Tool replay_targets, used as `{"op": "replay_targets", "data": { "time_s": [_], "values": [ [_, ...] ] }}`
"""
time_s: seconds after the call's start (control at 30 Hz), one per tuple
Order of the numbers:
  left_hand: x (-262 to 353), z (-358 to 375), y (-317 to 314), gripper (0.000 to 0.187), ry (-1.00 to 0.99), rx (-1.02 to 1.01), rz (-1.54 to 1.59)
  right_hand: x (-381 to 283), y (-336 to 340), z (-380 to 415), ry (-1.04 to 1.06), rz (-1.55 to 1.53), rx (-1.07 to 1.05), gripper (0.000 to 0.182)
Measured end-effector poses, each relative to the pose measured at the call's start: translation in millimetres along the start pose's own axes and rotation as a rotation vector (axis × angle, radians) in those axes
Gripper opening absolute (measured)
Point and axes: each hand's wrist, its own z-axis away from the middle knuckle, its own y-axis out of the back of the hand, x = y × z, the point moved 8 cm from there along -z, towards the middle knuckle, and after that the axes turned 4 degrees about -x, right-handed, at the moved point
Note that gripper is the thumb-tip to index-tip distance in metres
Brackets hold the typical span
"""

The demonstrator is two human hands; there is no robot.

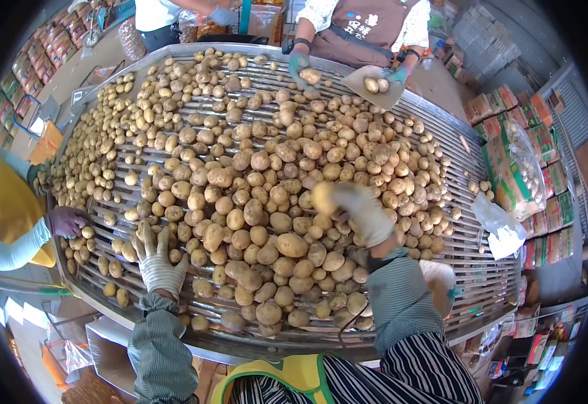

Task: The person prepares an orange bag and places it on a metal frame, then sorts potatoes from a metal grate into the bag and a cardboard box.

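Many potatoes [292, 245] are heaped on a slatted metal table [482, 262]. My left hand [156, 256], in a pale glove, rests with fingers spread on the slats and among potatoes at the pile's near left side. Over the right part of the heap is my right hand [361, 210], gloved and blurred by motion. Its fingers are closed on a yellowish potato [322, 198]. A white and teal scoop [438, 286] lies at the near right, beside my right forearm.
Across the table a person in a brown apron [375, 30] holds a potato and a scoop [373, 87]. At the left edge another person's purple-gloved hand [66, 222] touches the potatoes. Stacked bags [516, 168] stand at the right; a plastic bag [499, 225] hangs over the rim.
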Motion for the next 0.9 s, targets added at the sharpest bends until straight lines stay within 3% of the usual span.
{"op": "replay_targets", "data": {
  "time_s": [0.07,0.13,0.2,0.23,0.27,0.33,0.47,0.6,0.7,0.8,0.9],
  "values": [
    [-0.9,1.2,-1.1,0.081,0.005,-0.011,0.000,2.4,18.7,-2.7,-0.083,-0.475,0.002,0.047],
    [-0.3,0.0,-0.4,0.081,-0.009,0.014,-0.009,-1.8,20.3,-17.5,-0.127,-0.519,0.056,0.051],
    [-0.7,-1.0,-1.2,0.081,-0.009,0.019,-0.009,-18.8,22.8,-37.4,-0.024,0.187,0.250,0.049],
    [-1.0,-0.6,-1.6,0.080,-0.011,0.023,-0.009,-25.8,8.9,-43.7,-0.175,0.495,0.227,0.047],
    [-0.1,-0.2,-1.6,0.080,-0.012,0.016,-0.013,-34.9,-5.5,-51.9,-0.178,0.898,0.149,0.044],
    [0.7,-0.7,1.0,0.080,-0.004,0.032,0.011,-13.0,-28.3,-78.7,-0.162,1.367,0.091,0.044],
    [-4.2,-0.6,-2.7,0.081,-0.002,-0.012,0.014,-6.9,-29.0,-86.1,-0.254,1.283,-0.094,0.047],
    [-3.9,0.5,-1.0,0.081,-0.010,0.003,0.032,-21.1,-18.2,-49.8,-0.223,1.214,0.043,0.052],
    [-1.7,2.1,0.7,0.079,-0.031,0.029,0.038,-26.4,7.7,-4.2,-0.176,0.982,0.144,0.052],
    [1.2,3.8,0.5,0.079,-0.047,0.036,0.007,-21.2,65.3,63.5,-0.070,0.834,0.421,0.053],
    [-2.4,4.2,-1.7,0.081,-0.069,0.094,-0.018,14.5,136.5,143.6,-0.148,0.859,0.644,0.052]
  ]
}}
